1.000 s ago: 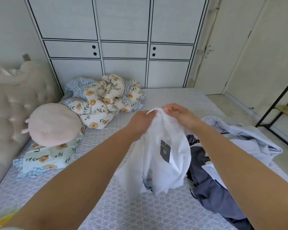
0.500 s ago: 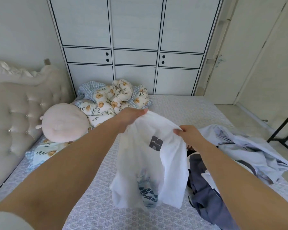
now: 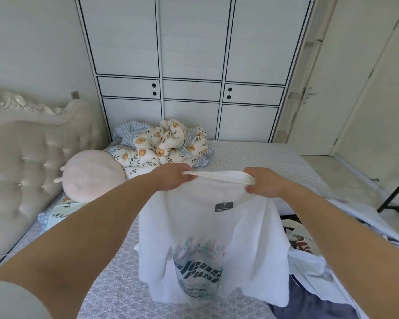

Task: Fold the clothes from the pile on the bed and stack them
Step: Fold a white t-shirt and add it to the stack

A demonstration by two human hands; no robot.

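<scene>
Both hands pinch the white shirt (image 3: 214,231) at its neckline, left hand (image 3: 174,177) and right hand (image 3: 264,184) apart, so it hangs open above the bed (image 3: 251,155), likely to find its shape for folding. The pile (image 3: 327,268) lies right.

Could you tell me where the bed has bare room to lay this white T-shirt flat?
Bare mattress lies between the round pillow and the held T-shirt. The clothes pile crowds the right side.
</scene>
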